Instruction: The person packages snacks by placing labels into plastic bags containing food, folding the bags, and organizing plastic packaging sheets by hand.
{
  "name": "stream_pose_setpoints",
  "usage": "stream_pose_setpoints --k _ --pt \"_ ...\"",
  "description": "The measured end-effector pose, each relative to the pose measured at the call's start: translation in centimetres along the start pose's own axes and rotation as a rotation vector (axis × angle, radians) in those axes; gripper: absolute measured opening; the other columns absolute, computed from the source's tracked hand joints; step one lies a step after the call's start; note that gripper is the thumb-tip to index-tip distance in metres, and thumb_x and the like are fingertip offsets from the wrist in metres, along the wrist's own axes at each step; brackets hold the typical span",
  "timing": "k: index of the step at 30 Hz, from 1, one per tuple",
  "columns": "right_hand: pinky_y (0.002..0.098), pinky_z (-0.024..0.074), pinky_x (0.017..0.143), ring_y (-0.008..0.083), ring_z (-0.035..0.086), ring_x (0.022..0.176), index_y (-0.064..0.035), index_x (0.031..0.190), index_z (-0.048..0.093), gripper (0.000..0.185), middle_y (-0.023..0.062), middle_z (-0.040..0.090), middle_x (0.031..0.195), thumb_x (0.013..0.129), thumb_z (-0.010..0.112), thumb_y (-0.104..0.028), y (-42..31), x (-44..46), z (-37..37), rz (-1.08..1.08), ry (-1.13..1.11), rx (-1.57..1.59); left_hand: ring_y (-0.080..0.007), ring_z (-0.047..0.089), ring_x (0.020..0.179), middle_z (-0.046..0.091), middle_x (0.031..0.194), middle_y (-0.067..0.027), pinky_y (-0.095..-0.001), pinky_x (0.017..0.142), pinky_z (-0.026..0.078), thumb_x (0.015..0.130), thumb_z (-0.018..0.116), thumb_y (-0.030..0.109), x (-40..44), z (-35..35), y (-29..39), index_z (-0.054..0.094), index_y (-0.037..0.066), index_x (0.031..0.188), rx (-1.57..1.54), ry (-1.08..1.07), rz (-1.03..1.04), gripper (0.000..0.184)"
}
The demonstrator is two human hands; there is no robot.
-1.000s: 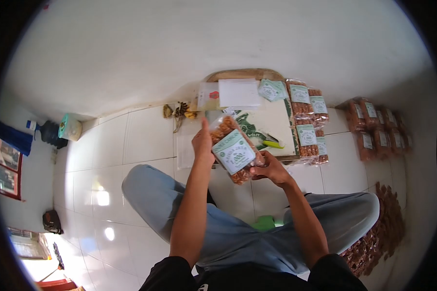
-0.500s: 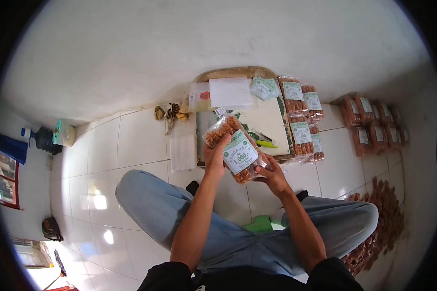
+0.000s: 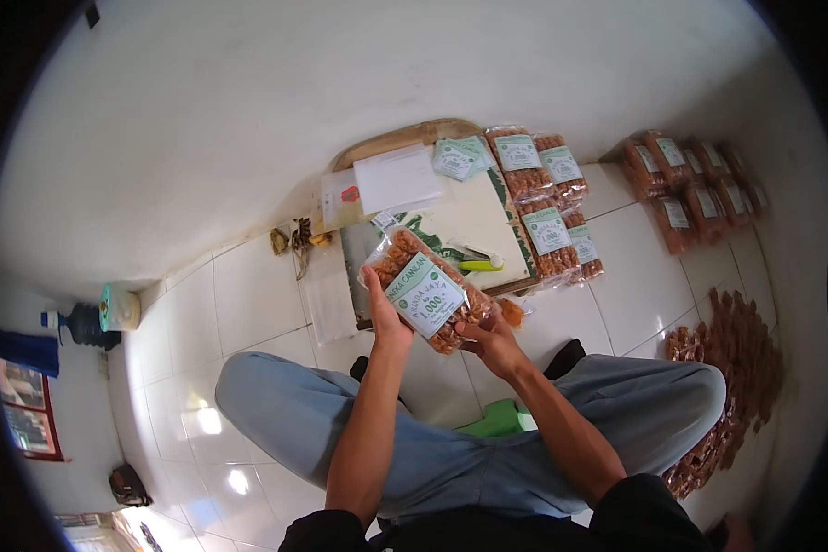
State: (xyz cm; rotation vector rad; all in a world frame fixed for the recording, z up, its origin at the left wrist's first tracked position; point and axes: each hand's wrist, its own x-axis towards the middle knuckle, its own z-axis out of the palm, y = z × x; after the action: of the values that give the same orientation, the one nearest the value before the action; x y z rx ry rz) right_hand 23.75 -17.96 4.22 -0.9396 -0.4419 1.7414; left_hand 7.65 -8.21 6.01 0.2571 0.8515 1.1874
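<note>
Clock read from the pack in your hands, 12 toward the wall. You hold the snack pack (image 3: 428, 293) in both hands, tilted, long axis running 10 to 4; pale green label faces up at you, "1.000" legible. Your left hand (image 3: 388, 317) grips its 8 o'clock side, thumb along the edge; its other fingers run behind the pack, mostly hidden. Your right hand (image 3: 493, 346) is closed on the 4 o'clock end, thumb on the wrapper, fingers curled around; tips partly hidden.

Pack overlaps, in view, the near edge of the wood-rimmed board (image 3: 474, 216). On the board: green-handled cutter (image 3: 483, 264) at 2, near the pack; white sheets (image 3: 397, 181) just shy of 12; loose labels (image 3: 458, 159) just past 12. Clear plastic sleeves (image 3: 329, 299) at 9. Labelled packs (image 3: 546, 230) group beside the board at 2; more packs (image 3: 676, 216) stand farther off, between 2 and 3. Brown heap (image 3: 736, 368) on the floor, between 3 and 4.
</note>
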Motion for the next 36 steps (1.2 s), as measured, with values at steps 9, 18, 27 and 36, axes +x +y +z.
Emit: stream_pose_setpoints --k 9,18,27,36 --pt "0.0482 0.0441 0.101 0.0218 0.048 0.125 -0.0184 0.144 0.023 0.062 0.005 0.045 0.137 0.094 0.059 -0.013 -0.2 -0.6 -0.8 0.0 -0.051 0.13 -0.0199 0.064 0.095 0.061 0.112 -0.0097 -0.035 0.078 0.057 0.079 0.076 0.013 0.2 0.8 -4.2 0.048 0.002 0.126 0.215 -0.017 0.046 0.056" --pt "0.0441 0.056 0.084 0.0209 0.058 0.11 -0.016 0.141 0.028 0.068 0.0074 0.05 0.128 0.087 0.07 -0.016 -0.9 0.0 -2.0 -0.031 0.08 0.142 -0.0205 0.063 0.098 0.061 0.113 -0.0106 -0.0339 0.083 0.055 0.074 0.077 0.0 0.0 2.3 -5.9 0.048 0.001 0.126 0.317 -0.111 0.085 0.06" --pt "0.0443 0.0569 0.082 0.0215 0.06 0.106 -0.0148 0.14 0.03 0.073 0.0057 0.055 0.121 0.082 0.075 -0.014 -1.3 -0.3 -2.5 -0.05 0.113 0.145 -0.0169 0.063 0.095 0.065 0.108 -0.0092 -0.0312 0.083 0.053 0.072 0.083 0.007 0.3 3.2 -5.3 0.057 0.0 0.117 0.382 -0.183 0.112 0.052" --pt "0.0417 0.0579 0.085 0.0209 0.06 0.11 -0.0172 0.142 0.032 0.068 0.0043 0.056 0.125 0.085 0.07 -0.009 -1.6 -0.5 -2.2 -0.158 0.132 0.154 -0.0158 0.061 0.092 0.065 0.105 -0.0076 -0.0295 0.083 0.049 0.079 0.08 0.031 1.3 2.8 -5.1 0.056 -0.002 0.116 0.572 -0.008 0.136 0.056"
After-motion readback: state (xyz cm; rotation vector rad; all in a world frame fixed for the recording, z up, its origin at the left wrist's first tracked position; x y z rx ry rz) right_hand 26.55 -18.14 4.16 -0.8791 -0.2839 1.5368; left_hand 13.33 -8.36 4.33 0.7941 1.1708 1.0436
